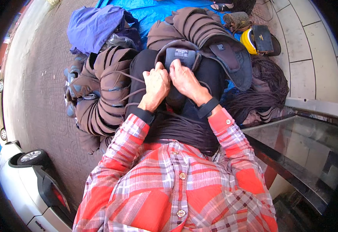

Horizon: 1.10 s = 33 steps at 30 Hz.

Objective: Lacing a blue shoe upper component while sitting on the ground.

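Observation:
On my lap, between my knees, rests a brown shoe upper (162, 50) with a dark grey padded tongue (184, 54). My left hand (155, 87) is closed at the upper's near left edge, fingertips pinched. Right beside it, my right hand (186, 79) pinches the upper near the tongue. Thin brown laces (136, 79) trail out to the left of my left hand. Whether a lace end lies between my fingertips is hidden. Nearer my waist, a thick bundle of dark laces (184, 131) lies across my lap.
Nested brown shoe uppers (111, 83) curve along my left; another row (192, 23) lies ahead on a blue tarp (145, 13). At right are a heap of dark laces (267, 85), a yellow round object (247, 40) and a glass-topped case (292, 135). A white car (26, 185) stands left.

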Motion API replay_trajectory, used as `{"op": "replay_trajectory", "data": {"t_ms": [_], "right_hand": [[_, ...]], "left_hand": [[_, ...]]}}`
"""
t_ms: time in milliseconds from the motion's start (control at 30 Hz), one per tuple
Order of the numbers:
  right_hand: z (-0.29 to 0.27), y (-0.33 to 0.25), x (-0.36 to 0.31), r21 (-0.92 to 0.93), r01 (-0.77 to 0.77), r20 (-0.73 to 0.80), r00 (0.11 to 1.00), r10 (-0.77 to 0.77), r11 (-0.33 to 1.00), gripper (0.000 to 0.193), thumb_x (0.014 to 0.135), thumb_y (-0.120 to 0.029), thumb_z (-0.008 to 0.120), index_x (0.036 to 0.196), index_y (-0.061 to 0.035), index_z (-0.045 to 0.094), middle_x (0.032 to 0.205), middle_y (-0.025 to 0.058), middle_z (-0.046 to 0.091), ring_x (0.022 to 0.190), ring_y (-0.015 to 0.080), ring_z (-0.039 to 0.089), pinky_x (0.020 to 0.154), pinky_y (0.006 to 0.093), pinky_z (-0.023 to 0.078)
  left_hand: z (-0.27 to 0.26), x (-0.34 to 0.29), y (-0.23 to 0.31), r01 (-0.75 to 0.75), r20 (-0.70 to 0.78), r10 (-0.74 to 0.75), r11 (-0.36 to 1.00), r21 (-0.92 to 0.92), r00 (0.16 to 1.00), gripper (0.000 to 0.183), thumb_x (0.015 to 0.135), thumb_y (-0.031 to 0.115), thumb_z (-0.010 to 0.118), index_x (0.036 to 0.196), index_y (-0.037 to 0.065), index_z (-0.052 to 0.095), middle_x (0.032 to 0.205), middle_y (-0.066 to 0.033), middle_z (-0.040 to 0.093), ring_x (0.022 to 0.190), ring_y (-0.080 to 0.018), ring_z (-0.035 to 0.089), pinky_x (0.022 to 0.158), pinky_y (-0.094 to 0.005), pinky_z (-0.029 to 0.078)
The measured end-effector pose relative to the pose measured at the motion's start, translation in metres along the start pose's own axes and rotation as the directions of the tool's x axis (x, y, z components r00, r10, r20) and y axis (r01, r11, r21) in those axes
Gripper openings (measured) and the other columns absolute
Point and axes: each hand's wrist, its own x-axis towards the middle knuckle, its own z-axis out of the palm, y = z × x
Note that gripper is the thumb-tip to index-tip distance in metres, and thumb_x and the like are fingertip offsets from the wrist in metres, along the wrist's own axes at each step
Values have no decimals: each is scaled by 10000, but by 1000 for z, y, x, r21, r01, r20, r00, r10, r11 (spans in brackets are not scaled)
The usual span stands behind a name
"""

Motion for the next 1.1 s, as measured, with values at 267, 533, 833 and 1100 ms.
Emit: {"op": "replay_trajectory", "data": {"t_ms": [267,533,833,1100], "right_hand": [[-7,8,9,190,77,-231,972,-31,979,183,886,-141,494,912,22,414,761,268,594,732,433,609,629,484,479],[-89,-36,2,310,141,-341,940,-28,940,151,956,-152,415,929,-4,432,672,85,525,602,169,529,595,321,450],[-97,-51,-22,507,-26,-180,974,136,862,187,877,-87,553,1025,8,618,881,93,630,800,150,614,632,296,495],[-102,-63,-29,564,-19,-212,963,167,826,170,777,-116,715,900,-1,690,801,49,628,601,89,567,514,228,452]], "left_hand": [[0,6,13,-74,-303,-63,904,-421,951,71,818,86,566,776,30,579,886,-113,511,827,-256,514,701,-384,377],[-89,55,43,71,89,65,242,-968,994,242,964,232,469,881,24,562,665,25,493,603,-63,454,566,-208,376],[-69,22,37,19,14,-38,115,-993,999,152,921,45,505,1043,-8,578,835,-27,596,701,-80,561,602,-204,436],[-77,12,46,-94,-93,-39,-6,-996,995,238,849,-18,598,1070,5,513,855,-47,620,762,-93,588,699,-220,480]]}}
